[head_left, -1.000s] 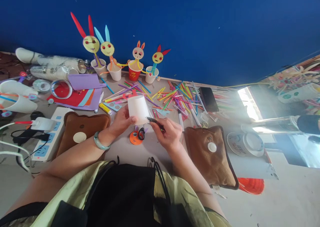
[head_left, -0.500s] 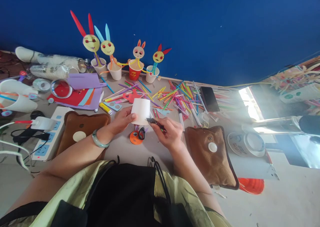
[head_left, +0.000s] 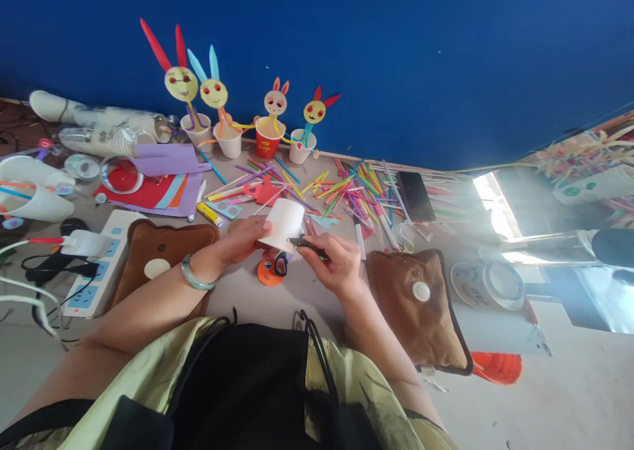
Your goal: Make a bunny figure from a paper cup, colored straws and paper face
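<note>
My left hand grips a white paper cup by its left side, thumb on the outer wall. The cup is tilted, its wider end down and toward me. In my right hand is a slim black pointed tool, pinched between thumb and fingers. Its tip meets the cup's lower right edge; the fingers hide most of it, so I cannot tell its kind. Below the cup lies an orange paper face with an eye and a black ring on its right side. The cup partly covers the top of this face.
Paper-cup rabbit figures, one in a red cup, stand along the blue wall. Colourful sticks and a phone lie in front. Brown pouches flank my arms. A power strip and stacked cups are left.
The paper cup has shifted right and turned in my left hand, its upper end now leaning right. My right hand has stayed nearly in place with the black tool at the cup's edge.
</note>
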`<state>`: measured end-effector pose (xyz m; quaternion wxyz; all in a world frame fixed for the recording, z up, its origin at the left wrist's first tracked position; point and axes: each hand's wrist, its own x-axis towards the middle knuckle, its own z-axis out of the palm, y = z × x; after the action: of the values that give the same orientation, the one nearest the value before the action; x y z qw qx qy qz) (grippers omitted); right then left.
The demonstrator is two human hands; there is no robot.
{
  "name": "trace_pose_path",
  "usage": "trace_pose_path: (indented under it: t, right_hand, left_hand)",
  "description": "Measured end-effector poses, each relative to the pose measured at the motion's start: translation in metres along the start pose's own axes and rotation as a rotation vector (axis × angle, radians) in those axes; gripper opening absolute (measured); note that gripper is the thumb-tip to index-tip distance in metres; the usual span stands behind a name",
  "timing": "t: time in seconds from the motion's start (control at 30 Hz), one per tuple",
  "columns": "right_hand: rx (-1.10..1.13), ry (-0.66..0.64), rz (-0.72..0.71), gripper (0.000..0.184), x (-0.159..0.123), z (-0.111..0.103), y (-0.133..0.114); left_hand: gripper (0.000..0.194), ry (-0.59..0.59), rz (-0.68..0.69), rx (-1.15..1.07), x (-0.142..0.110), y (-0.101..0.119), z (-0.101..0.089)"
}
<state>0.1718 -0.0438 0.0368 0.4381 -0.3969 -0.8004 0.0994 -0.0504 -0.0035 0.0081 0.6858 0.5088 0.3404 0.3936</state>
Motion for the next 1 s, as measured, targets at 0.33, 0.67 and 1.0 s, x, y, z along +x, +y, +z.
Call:
trace_pose_path:
  t: [0.33,0.67,1.0]
  right_hand:
    - [0.09,-0.032,0.118,0.021,-0.001,0.004,0.003]
    - [0.784,0.165,0.764,0.054,0.007,0.016,0.012]
    - [0.215,0.128,0.4,0.028,0.0,0.016,0.003]
  left_hand:
    - [0.059,-0.094,-0.153,-0.157,-0.003,0.007,0.006]
    - [0.057,-0.042,-0.171,-0.334,0.001,0.002,0.004]
    - [0.049,0.284,0.05,-0.22,0.0,0.01,0.013]
